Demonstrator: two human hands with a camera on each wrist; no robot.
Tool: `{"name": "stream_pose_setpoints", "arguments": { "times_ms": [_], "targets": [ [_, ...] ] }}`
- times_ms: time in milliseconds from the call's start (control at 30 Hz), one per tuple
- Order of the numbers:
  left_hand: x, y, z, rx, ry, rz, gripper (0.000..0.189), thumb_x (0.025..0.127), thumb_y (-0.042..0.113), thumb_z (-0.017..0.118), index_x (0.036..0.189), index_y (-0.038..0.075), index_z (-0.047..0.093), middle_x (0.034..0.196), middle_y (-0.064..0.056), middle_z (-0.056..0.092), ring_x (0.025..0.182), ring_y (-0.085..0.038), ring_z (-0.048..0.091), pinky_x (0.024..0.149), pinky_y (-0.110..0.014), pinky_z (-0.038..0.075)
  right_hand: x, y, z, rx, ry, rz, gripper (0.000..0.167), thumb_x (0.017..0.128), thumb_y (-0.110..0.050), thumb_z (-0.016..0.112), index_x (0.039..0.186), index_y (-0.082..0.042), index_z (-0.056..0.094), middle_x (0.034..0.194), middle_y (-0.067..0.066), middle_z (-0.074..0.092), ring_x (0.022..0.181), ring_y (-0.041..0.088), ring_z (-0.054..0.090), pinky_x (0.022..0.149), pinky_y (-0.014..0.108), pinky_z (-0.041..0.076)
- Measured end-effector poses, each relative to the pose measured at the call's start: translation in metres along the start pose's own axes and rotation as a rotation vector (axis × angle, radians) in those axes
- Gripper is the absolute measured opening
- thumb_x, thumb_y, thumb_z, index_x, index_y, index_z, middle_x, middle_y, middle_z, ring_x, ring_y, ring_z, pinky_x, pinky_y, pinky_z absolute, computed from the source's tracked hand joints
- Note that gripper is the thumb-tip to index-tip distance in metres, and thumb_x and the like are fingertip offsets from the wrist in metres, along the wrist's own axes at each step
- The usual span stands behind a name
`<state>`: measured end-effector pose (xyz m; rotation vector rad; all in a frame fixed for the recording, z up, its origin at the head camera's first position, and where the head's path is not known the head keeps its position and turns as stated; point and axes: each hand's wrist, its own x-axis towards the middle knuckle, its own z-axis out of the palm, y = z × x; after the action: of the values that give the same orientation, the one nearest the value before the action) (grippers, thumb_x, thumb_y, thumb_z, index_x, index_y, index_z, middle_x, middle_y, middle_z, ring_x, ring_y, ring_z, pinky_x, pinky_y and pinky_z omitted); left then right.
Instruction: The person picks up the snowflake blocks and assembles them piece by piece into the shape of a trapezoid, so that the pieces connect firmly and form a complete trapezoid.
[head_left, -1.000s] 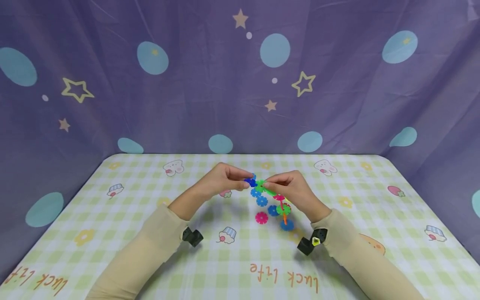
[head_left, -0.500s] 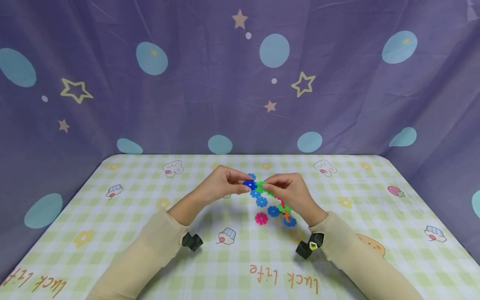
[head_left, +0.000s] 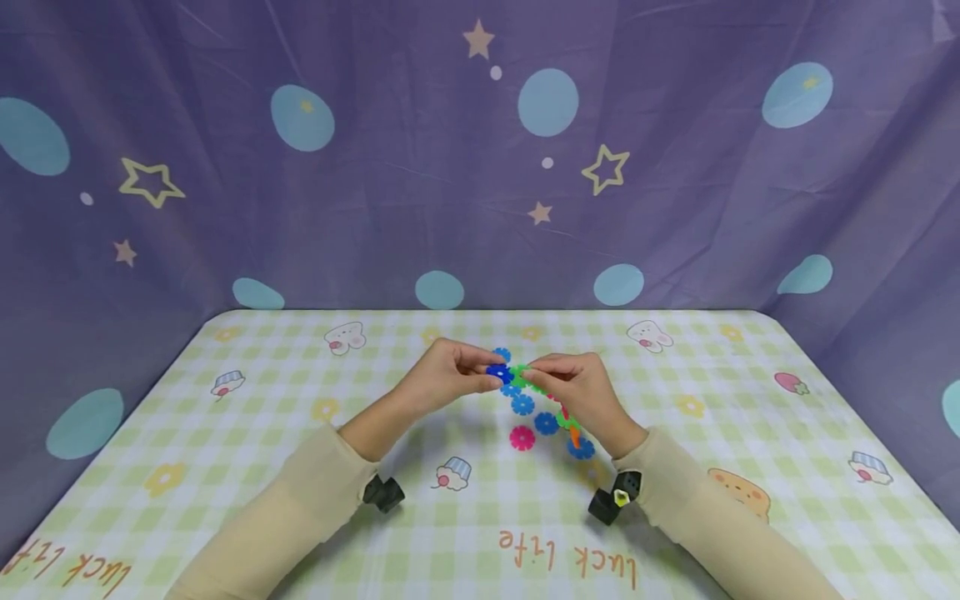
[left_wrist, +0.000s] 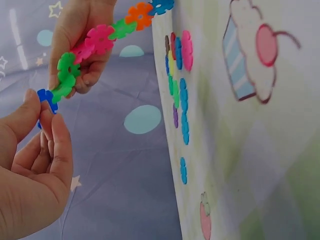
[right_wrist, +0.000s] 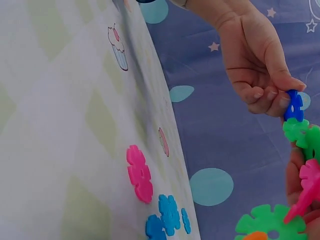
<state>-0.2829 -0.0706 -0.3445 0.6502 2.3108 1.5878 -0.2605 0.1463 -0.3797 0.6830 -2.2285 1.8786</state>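
Note:
My left hand [head_left: 442,379] pinches a dark blue snowflake disc [left_wrist: 47,98] between thumb and fingers. Opposite it, my right hand [head_left: 583,390] grips a chain of interlocked snowflake discs by its green discs [left_wrist: 68,70]. The dark blue disc meets the chain's green end; whether their slots are fully joined I cannot tell. Beyond the green, the chain runs through pink discs [left_wrist: 100,39], another green disc [left_wrist: 122,29], an orange disc [left_wrist: 139,16] and a blue disc [left_wrist: 162,6]. In the head view, the right hand covers part of this chain, which is held above the table.
Loose on the checked tablecloth [head_left: 300,533] lie a pink disc [head_left: 522,437] and several blue discs [head_left: 522,405]. The left wrist view also shows green, purple [left_wrist: 175,116], yellow and red ones behind the hands. A purple curtain [head_left: 375,208] stands behind the table.
Both hands have shifted slightly toward the table's near side, still holding the dark blue disc against the chain. The chain's lower end has swung a little and more of it is hidden by the right hand.

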Motion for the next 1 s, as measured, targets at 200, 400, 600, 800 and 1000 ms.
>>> {"name": "stream_pose_setpoints", "arguments": {
  "times_ms": [200, 400, 600, 800, 1000],
  "targets": [
    [-0.001, 0.0, 0.004, -0.001, 0.018, 0.009, 0.028, 0.083, 0.008, 0.072, 0.108, -0.004, 0.069, 0.082, -0.009, 0.071, 0.071, -0.016, 0.065, 0.062, -0.025, 0.053, 0.0, 0.001, 0.001, 0.012, 0.01, -0.009, 0.01, 0.087, 0.003, 0.064, 0.089, 0.006, 0.073, 0.084, 0.022, 0.068, 0.06, 0.021, 0.049, 0.056, 0.021, 0.044],
    [-0.001, 0.001, 0.006, -0.007, 0.013, 0.005, 0.029, 0.084, 0.009, 0.071, 0.11, -0.004, 0.068, 0.086, -0.01, 0.071, 0.073, -0.011, 0.065, 0.067, -0.026, 0.055, 0.0, 0.0, -0.001, -0.017, -0.007, 0.002, 0.011, 0.087, -0.005, 0.066, 0.089, 0.0, 0.075, 0.084, 0.016, 0.07, 0.06, 0.014, 0.049, 0.056, 0.021, 0.044],
    [0.001, -0.006, 0.006, -0.081, -0.045, -0.02, 0.036, 0.084, 0.008, 0.071, 0.118, -0.001, 0.064, 0.093, -0.012, 0.071, 0.082, -0.019, 0.068, 0.077, -0.036, 0.056, -0.001, -0.003, -0.011, -0.063, -0.036, 0.077, 0.012, 0.087, -0.018, 0.069, 0.089, -0.008, 0.076, 0.076, 0.008, 0.067, 0.049, 0.014, 0.039, 0.041, 0.023, 0.032],
    [0.001, -0.017, 0.005, -0.134, -0.126, -0.031, 0.05, 0.084, 0.002, 0.069, 0.13, -0.005, 0.052, 0.111, -0.02, 0.066, 0.096, -0.023, 0.067, 0.083, -0.031, 0.054, 0.002, -0.003, -0.022, -0.011, -0.01, 0.167, 0.017, 0.087, -0.016, 0.069, 0.092, -0.001, 0.074, 0.086, 0.006, 0.072, 0.072, 0.025, 0.062, 0.065, 0.03, 0.054],
    [0.005, -0.03, 0.006, -0.096, -0.217, -0.059, 0.041, 0.083, 0.001, 0.069, 0.122, -0.007, 0.058, 0.114, -0.02, 0.065, 0.104, -0.029, 0.063, 0.088, -0.031, 0.052, 0.004, -0.002, -0.027, 0.051, -0.019, 0.233, 0.023, 0.089, -0.016, 0.067, 0.096, 0.005, 0.071, 0.09, 0.002, 0.072, 0.084, 0.032, 0.066, 0.074, 0.033, 0.056]
  ]
}}
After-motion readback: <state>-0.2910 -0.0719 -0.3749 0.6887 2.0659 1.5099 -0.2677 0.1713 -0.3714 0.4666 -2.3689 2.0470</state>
